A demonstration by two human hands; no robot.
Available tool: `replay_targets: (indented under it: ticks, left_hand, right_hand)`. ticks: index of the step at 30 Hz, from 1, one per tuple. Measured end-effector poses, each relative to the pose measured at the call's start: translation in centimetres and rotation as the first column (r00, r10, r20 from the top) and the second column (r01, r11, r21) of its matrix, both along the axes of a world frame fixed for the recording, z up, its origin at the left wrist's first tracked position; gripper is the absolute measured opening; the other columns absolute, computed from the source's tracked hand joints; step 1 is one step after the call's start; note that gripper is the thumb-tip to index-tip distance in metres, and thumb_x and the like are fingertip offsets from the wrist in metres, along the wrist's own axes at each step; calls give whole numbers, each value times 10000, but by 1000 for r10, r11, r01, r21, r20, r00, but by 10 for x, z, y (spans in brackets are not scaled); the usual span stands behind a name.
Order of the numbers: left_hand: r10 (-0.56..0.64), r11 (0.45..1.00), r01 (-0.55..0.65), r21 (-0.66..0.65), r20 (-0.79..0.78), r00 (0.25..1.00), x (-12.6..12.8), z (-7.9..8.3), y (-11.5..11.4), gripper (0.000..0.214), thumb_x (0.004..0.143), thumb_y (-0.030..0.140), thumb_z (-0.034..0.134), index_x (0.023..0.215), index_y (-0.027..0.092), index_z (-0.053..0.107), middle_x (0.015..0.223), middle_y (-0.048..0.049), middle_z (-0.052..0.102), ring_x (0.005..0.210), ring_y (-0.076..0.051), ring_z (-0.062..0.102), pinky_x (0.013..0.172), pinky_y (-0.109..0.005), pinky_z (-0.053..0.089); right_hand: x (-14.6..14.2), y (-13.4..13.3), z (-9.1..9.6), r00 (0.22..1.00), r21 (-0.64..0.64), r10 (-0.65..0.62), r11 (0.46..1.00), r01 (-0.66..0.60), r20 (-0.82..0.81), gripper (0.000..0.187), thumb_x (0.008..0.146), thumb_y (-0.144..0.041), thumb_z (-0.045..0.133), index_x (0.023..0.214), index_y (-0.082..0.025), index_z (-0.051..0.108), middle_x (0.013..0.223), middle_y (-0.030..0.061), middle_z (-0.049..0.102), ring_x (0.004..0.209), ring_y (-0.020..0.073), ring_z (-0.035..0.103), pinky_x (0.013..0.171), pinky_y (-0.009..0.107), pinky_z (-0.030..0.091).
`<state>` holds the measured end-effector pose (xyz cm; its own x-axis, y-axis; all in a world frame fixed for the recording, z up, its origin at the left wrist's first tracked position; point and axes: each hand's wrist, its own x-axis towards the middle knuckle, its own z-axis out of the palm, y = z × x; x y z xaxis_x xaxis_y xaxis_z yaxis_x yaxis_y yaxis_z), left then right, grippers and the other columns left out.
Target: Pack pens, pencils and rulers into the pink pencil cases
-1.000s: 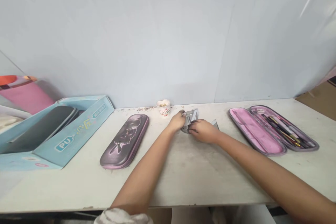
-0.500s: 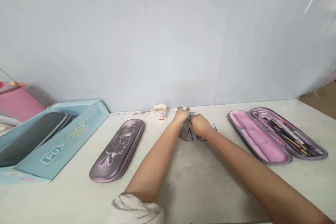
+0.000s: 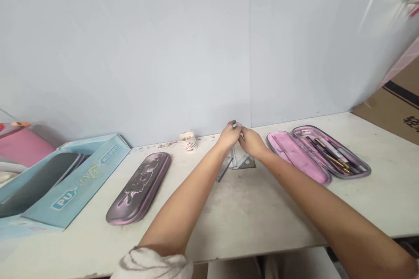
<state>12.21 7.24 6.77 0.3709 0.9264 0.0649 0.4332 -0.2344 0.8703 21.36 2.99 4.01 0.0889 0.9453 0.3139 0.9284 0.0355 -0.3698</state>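
Both arms reach forward over the white table (image 3: pixel 255 222), stretched well out, and come together near its far edge. The left forearm (image 3: pixel 186 196) runs from a bunched pale sleeve (image 3: pixel 153 265) at the bottom of the view, slanting up and to the right. The right forearm (image 3: pixel 324 205) comes from the lower right corner and slants up to the left, so the two make a peak shape. At the top, the left hand (image 3: pixel 229 136) and the right hand (image 3: pixel 252 143) are close together, backs mostly up, fingers bent inward and fingertips meeting or nearly so. The fingers are dark and small in the view, and I cannot tell whether either hand grips something between them.

Just below the hands, on the table, lie the clear drawing tools: a set square (image 3: pixel 248 163) under the right wrist and a ruler (image 3: pixel 224 169) with a dark edge beside the left wrist, partly hidden by the arm.

To the right, an unfolded pink pencil case (image 3: pixel 301 157) holds pens (image 3: pixel 330 152) in its right half. To the left are a paper cup (image 3: pixel 187 141), a closed dark pencil case (image 3: pixel 139 189) and a blue box (image 3: pixel 83 187).
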Motion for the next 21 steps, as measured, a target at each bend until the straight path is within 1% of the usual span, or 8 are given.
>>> replay_targets:
  ticks: [2,4,7,9,12,15,18,21]
  left_hand:
    - [-61,998,59,30,52,997,15,11,-15,522,860,376,416,1309,112,389,1321,-134,476,1196,-200,465,984,-280,342]
    - [-150,986,143,86,79,986,32,18,-34,527,859,380,421,1310,110,394,1341,-124,457,1229,-207,432,1017,-294,312]
    - [-283,943,276,185,11,959,56,18,-62,503,856,350,425,1308,130,398,1328,-97,477,1223,-205,437,1038,-307,294]
    - [-336,913,345,219,-82,938,71,11,-78,509,852,356,426,1306,129,395,1301,-104,503,1197,-219,462,1022,-322,318]
    - [-393,862,439,252,-213,894,89,-6,-98,481,850,371,412,1255,112,446,1225,-128,559,1127,-242,513,973,-334,369]
    - [-437,797,527,294,-322,840,101,-25,-111,425,855,349,384,1181,106,506,1133,-140,605,1041,-249,556,926,-353,404]
    - [-445,766,558,321,-362,819,98,-40,-122,448,858,333,375,1234,107,467,1195,-142,567,1098,-250,519,965,-371,376]
    - [-473,764,570,302,-339,813,76,-43,-127,453,855,319,397,1261,126,453,1254,-130,528,1161,-233,474,1011,-356,335]
  right_hand:
    - [20,-12,9,998,70,-41,997,44,-47,362,881,-216,302,1158,-135,519,1073,123,639,977,217,588,763,259,393]
    - [43,-26,14,992,139,-82,986,94,-93,368,874,-207,303,1150,-152,540,1038,114,657,950,222,602,757,266,401]
    - [80,-52,12,983,199,-134,967,157,-128,390,855,-203,334,1182,-132,534,1065,125,651,973,229,597,794,278,408]
    - [102,-69,3,975,207,-166,959,194,-144,415,843,-201,357,1218,-106,507,1081,138,643,989,230,592,822,287,408]
    - [125,-89,-20,960,162,-206,958,237,-187,448,844,-209,370,1265,-78,450,1050,152,651,959,225,604,810,295,420]
    - [138,-100,-42,959,78,-187,975,208,-214,453,828,-188,396,1266,-77,436,1044,144,653,964,204,602,805,279,423]
    - [144,-105,-52,971,13,-180,983,184,-159,389,815,-161,406,1180,-90,520,1067,138,642,1002,202,581,852,286,404]
    - [145,-108,-48,981,29,-176,984,178,-77,341,824,-171,397,1099,-89,582,1084,148,626,1055,223,543,914,317,370]
